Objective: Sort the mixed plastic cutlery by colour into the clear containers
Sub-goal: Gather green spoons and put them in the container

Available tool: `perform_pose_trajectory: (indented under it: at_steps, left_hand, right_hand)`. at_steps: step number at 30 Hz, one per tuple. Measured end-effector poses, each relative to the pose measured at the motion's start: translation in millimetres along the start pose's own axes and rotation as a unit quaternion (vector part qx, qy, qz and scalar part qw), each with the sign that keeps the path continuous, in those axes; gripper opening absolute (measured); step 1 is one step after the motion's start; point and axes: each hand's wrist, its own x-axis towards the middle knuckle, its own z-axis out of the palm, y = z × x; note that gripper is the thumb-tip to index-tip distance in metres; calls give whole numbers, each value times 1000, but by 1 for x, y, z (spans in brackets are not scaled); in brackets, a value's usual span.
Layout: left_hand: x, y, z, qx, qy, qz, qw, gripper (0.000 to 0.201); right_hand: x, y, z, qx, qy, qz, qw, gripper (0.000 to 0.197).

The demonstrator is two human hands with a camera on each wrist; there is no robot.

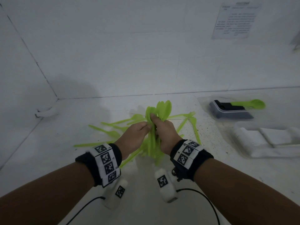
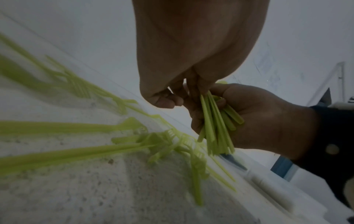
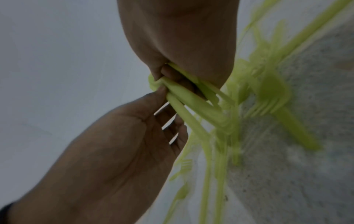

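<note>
The right hand [image 1: 164,135] clenches a bundle of green spoons [image 1: 159,111] above the table [image 1: 48,151], bowls fanning up and away from the person, handles hanging down past the wrist. Gathering many pieces of one colour into a single bunch probably saves trips to the containers, and holding them upright keeps the bowls nested.

The left hand [image 1: 138,133] meets the bundle from the left. Its thumb and fingers [image 3: 162,91] pinch the handles just below the bowls, apparently squaring the stack or adding one more piece; the remaining left fingers lie fairly straight alongside the handles. In the left wrist view, the right hand's [image 2: 258,121] fingers wrap round the handle ends [image 2: 216,128].

Both wrists are raised off the table and angled inward, the forearms converging so the hands touch at the bundle.

Under and around the hands, loose green forks [image 1: 110,132] and other green pieces lie scattered, crossing one another. At the far right stands a clear container [image 1: 230,111] holding dark cutlery, with one green spoon [image 1: 253,103] resting across it, seemingly misplaced. Nearer on the right, another clear container [image 1: 267,140] holds white cutlery. The green batch looks not yet delivered.
</note>
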Motion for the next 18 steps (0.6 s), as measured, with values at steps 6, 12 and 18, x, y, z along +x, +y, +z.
perform_pose_trajectory:
  at_steps: [6,12,18]
  left_hand:
    - [2,-10,-8,-20,9,2,1000,33]
    - [6,-14,-12,-151,27,-29,988,19]
    - [6,-13,-16,-117,39,-7,992,15]
  right_hand:
    - [0,5,2,21,-3,-10,1000,32]
    - [5,5,4,-9,30,-32,999,26]
    - [9,6,2,4,77,-32,997,35]
